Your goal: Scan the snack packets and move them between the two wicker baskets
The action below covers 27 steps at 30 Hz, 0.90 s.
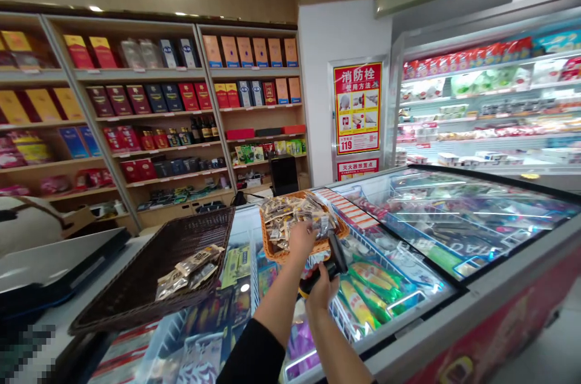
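While the chest freezer [476, 305] fills the floor from six o'clock out to three, its glass lids shut over bright frozen packs, the person stands over its near end. Up at ten o'clock runs the wall shelving [181, 112], stacked with boxed goods, and at two o'clock glows the open cooler [490, 106]. On the freezer top at eight o'clock sits the dark wicker basket [149, 269], tilted, with a few snack packets [188, 269] lying loose in it. Dead centre is the orange basket [272, 251], heaped with small packets. And there's the left hand [302, 240], at the basket's five o'clock edge, fingers pinched on one silvery packet [321, 225] raised just above the heap. Right below it, at six o'clock, the right hand [321, 290] is wrapped firmly round the grip of a black scanner [336, 260], its head angled up toward that packet, close but apart.
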### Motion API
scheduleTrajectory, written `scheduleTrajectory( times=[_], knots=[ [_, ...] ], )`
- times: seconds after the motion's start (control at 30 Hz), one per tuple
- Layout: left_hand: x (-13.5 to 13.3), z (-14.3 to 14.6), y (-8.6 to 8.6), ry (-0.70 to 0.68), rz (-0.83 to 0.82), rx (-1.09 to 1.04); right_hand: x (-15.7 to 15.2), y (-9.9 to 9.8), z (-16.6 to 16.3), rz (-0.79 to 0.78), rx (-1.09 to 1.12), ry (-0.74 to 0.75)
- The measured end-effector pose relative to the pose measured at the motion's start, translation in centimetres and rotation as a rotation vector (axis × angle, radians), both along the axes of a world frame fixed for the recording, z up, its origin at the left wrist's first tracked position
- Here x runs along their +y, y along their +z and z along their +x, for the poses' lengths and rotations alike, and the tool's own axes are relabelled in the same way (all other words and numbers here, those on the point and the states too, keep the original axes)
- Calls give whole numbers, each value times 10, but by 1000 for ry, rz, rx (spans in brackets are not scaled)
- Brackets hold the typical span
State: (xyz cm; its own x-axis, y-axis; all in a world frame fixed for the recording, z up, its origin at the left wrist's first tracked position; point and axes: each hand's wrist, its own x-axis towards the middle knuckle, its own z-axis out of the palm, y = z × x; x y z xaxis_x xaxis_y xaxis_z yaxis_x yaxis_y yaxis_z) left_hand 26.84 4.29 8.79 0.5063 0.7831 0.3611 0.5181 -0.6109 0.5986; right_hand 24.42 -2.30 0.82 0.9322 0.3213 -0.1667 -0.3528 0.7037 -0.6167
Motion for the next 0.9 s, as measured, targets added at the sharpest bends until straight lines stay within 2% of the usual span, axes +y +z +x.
scheduleTrajectory(
  times=[0.07, 0.17, 0.27, 0.33, 0.4, 0.5, 0.6, 0.67, 0.9],
  knots=[
    [0, 4, -2, 1, 36, -6, 2, 0, -1, -16, -31, -7],
    [8, -14, -8, -15, 9, -246, 3, 0, -6, -18, -84, 20],
    [26, -60, -19, 56, -73, -505, 1, 0, -15, -66, -263, 129],
    [38, -97, -29, 159, -112, -609, -3, 1, -21, -160, -488, 242],
    [47, -132, -44, 237, -151, -686, -9, 3, -24, -283, -755, 338],
    [48, -167, -71, 259, -232, -786, -17, 9, -25, -478, -1067, 363],
    [44, -179, -95, 324, -274, -848, -24, 14, -25, -585, -1275, 394],
    [42, -180, -105, 373, -251, -839, -28, 17, -25, -622, -1355, 421],
    [49, -180, -114, 379, -252, -888, -37, 21, -24, -737, -1425, 476]
  ],
)
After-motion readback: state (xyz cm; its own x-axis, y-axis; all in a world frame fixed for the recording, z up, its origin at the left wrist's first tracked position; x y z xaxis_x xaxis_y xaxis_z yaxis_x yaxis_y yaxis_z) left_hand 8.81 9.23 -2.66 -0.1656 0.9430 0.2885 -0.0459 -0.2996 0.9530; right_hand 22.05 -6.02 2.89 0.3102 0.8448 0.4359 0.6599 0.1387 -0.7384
